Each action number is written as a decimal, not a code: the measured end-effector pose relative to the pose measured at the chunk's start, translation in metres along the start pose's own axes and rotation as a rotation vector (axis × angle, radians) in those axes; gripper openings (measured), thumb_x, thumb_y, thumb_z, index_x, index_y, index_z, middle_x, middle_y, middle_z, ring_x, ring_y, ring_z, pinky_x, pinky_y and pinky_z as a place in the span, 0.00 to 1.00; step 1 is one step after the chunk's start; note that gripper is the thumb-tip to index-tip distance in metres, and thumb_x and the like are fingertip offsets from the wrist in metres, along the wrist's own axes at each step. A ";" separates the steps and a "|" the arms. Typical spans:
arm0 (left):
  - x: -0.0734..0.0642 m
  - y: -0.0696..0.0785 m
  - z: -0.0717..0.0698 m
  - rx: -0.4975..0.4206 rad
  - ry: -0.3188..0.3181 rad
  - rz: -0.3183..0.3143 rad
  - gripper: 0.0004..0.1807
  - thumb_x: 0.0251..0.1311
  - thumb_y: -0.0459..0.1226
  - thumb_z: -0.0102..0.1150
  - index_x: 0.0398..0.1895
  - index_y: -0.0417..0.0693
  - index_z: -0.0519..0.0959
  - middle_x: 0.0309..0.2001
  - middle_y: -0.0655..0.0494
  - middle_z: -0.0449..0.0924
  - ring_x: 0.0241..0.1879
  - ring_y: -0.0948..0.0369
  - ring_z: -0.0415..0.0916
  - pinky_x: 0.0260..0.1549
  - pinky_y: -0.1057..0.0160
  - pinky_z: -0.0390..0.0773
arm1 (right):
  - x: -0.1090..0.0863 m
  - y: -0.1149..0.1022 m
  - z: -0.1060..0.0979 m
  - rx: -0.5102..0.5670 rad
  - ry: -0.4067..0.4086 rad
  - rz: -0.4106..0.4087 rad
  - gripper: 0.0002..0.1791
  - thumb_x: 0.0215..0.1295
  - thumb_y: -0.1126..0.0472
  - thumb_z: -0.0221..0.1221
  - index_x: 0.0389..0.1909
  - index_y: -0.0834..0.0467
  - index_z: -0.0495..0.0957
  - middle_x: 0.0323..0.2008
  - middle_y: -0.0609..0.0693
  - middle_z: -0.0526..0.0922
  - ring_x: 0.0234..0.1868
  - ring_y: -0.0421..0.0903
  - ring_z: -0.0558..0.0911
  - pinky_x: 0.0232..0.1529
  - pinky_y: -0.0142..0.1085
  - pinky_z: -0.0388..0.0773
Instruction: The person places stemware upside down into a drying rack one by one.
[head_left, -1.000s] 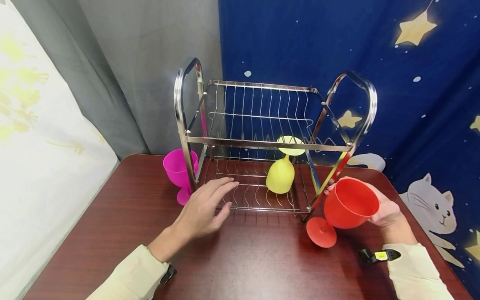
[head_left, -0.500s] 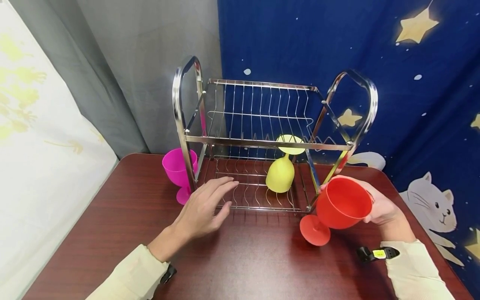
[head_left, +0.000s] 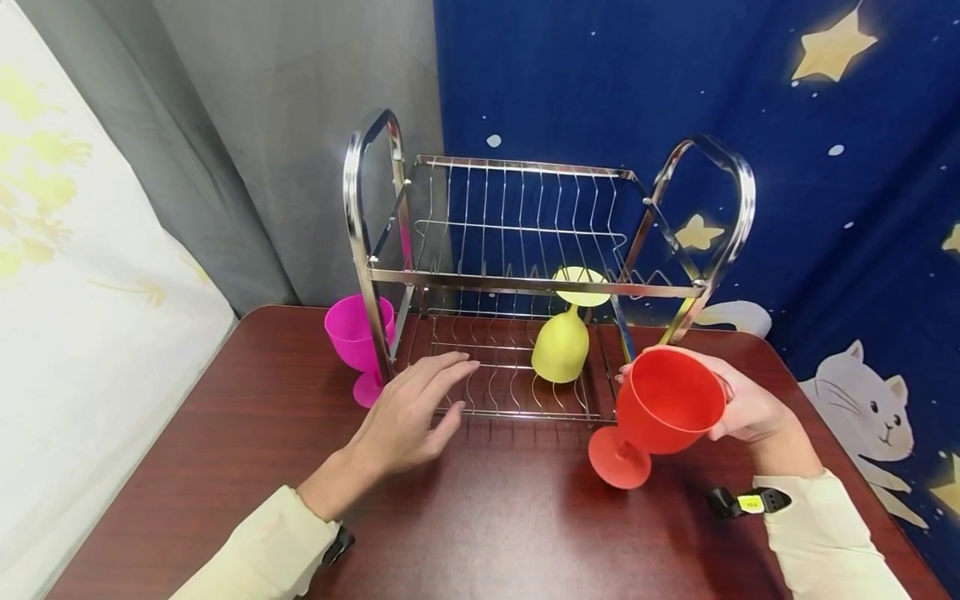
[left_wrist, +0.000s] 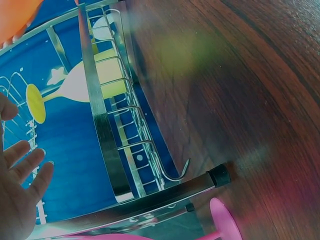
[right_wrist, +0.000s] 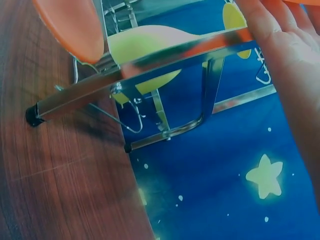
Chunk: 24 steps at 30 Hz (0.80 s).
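Note:
My right hand [head_left: 750, 408] holds a red plastic goblet [head_left: 667, 404] by its bowl, at the front right leg of a chrome two-tier dish rack [head_left: 525, 282]. The goblet leans, its mouth facing up and its foot pointing down to the left; in the right wrist view the foot [right_wrist: 75, 30] shows orange-red beside the rack. Nothing is in my left hand [head_left: 408, 412], which hovers with spread, relaxed fingers at the rack's front left. A yellow goblet [head_left: 561, 348] stands upside down on the lower tier, toward the right.
Left of the rack a magenta goblet [head_left: 351, 329] stands upright, partly behind the rack's leg. All of it is on a dark red-brown wooden table [head_left: 480, 508]. Behind hang a grey curtain [head_left: 300, 125] and a blue curtain [head_left: 600, 75] with stars.
The right hand has carried the red goblet leftward, closer to the front right corner of the rack. The left hand keeps its place.

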<state>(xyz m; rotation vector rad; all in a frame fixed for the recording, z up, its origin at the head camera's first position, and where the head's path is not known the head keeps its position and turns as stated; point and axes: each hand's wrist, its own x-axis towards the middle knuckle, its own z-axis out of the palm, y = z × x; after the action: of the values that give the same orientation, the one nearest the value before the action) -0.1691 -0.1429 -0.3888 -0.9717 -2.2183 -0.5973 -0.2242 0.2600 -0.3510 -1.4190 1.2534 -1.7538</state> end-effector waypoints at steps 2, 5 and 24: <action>0.000 0.000 0.000 0.000 -0.003 -0.001 0.27 0.56 0.36 0.57 0.62 0.43 0.73 0.59 0.46 0.75 0.59 0.54 0.73 0.58 0.54 0.73 | 0.002 -0.001 0.001 -0.001 -0.001 -0.004 0.42 0.62 0.64 0.61 0.72 0.71 0.52 0.68 0.64 0.66 0.68 0.58 0.68 0.62 0.45 0.73; 0.000 0.000 0.000 0.000 -0.006 -0.003 0.27 0.56 0.36 0.58 0.62 0.43 0.73 0.59 0.46 0.75 0.59 0.54 0.73 0.58 0.53 0.73 | 0.004 -0.002 0.002 -0.006 -0.001 -0.001 0.41 0.62 0.64 0.61 0.72 0.71 0.52 0.68 0.64 0.66 0.68 0.58 0.68 0.62 0.45 0.73; 0.001 0.001 0.000 0.004 -0.008 -0.003 0.28 0.56 0.37 0.58 0.62 0.43 0.73 0.59 0.48 0.75 0.60 0.54 0.73 0.59 0.53 0.73 | 0.015 0.002 0.006 0.037 0.113 0.102 0.42 0.59 0.64 0.63 0.72 0.66 0.54 0.66 0.56 0.71 0.63 0.51 0.74 0.57 0.45 0.77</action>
<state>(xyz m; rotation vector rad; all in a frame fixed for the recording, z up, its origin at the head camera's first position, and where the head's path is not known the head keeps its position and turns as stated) -0.1693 -0.1416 -0.3883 -0.9713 -2.2276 -0.5910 -0.2227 0.2448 -0.3460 -1.2280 1.3209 -1.7999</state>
